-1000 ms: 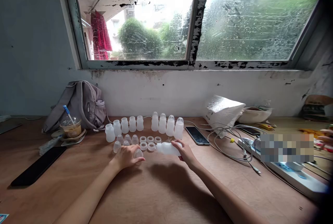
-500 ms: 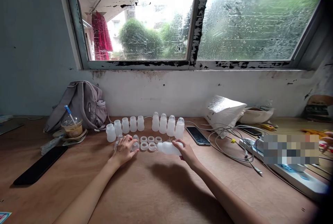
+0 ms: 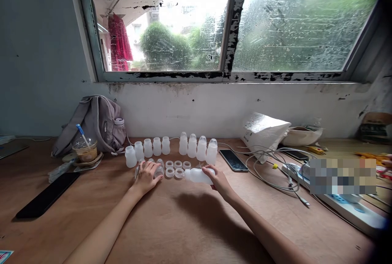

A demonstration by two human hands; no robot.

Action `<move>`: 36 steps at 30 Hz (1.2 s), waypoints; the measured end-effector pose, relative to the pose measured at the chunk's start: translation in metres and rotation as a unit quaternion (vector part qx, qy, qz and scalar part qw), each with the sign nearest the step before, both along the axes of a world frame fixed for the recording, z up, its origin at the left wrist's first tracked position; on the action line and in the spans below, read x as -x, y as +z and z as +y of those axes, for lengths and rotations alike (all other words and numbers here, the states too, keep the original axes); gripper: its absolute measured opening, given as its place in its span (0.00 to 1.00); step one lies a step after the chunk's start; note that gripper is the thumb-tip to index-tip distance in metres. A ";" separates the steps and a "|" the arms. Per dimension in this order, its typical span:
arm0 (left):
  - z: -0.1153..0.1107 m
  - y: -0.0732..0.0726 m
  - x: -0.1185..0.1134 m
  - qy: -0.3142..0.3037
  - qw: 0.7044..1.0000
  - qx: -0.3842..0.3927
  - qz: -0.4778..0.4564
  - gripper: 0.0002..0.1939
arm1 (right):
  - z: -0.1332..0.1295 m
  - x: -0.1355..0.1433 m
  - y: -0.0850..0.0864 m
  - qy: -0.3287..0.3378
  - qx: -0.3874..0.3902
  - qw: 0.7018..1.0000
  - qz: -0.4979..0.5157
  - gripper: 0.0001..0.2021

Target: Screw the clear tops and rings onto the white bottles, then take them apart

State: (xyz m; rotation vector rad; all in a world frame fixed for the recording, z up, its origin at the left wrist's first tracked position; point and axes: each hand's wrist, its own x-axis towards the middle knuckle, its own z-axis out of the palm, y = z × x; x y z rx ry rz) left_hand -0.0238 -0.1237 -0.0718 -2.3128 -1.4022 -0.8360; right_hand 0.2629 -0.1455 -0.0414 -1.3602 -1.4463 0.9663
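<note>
My right hand (image 3: 216, 180) is closed around a frosted white baby bottle (image 3: 197, 175). The bottle lies on its side above the table, its mouth pointing left at the screw rings. My left hand (image 3: 148, 177) is spread low over a cluster of clear dome caps (image 3: 159, 170), touching them and covering most of the group. Between the hands, several translucent screw rings (image 3: 170, 172) lie in two rows. Behind the caps is a row of upright bottles without tops (image 3: 148, 148). Right of that row, several bottles with clear domed caps (image 3: 192, 146) stand upright.
A phone (image 3: 233, 160) lies right of the capped bottles, near tangled cables (image 3: 260, 172) and a white power strip (image 3: 361, 215). On the left are a grey backpack (image 3: 101, 121), an iced drink cup (image 3: 85, 149) and a black flat slab (image 3: 48, 195). A white bag (image 3: 263, 133) leans by the wall.
My left hand has settled slightly lower over the clear caps, its fingers less arched. The right hand and its bottle have hardly moved.
</note>
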 end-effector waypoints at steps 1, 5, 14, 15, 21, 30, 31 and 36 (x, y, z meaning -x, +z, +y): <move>-0.001 0.001 -0.001 0.003 1.000 -0.008 0.000 0.20 | 0.000 0.000 -0.001 0.004 0.010 1.000 0.011 0.16; -0.009 0.009 -0.007 -0.016 0.999 -0.042 -0.014 0.18 | -0.002 0.005 -0.001 0.052 0.053 0.989 0.128 0.17; -0.049 0.008 -0.058 -0.153 0.967 0.085 -0.183 0.13 | -0.035 0.043 -0.010 0.192 0.038 0.955 0.222 0.16; -0.053 0.009 -0.063 -0.153 0.955 0.114 -0.229 0.13 | -0.036 0.044 -0.013 0.198 0.028 0.962 0.187 0.16; -0.061 0.011 -0.071 -0.192 0.886 0.250 -0.341 0.14 | -0.038 0.046 -0.020 0.209 -0.064 0.976 0.014 0.16; -0.072 0.021 -0.072 -0.201 0.877 0.293 -0.322 0.17 | -0.029 0.039 -0.014 0.184 -0.068 0.980 0.035 0.18; -0.073 0.022 -0.072 -0.199 0.882 0.292 -0.311 0.17 | -0.028 0.038 -0.013 0.173 -0.057 0.982 0.047 0.18; -0.074 0.022 -0.072 -0.199 0.897 0.265 -0.291 0.16 | -0.030 0.036 -0.009 0.161 -0.001 0.986 0.053 0.19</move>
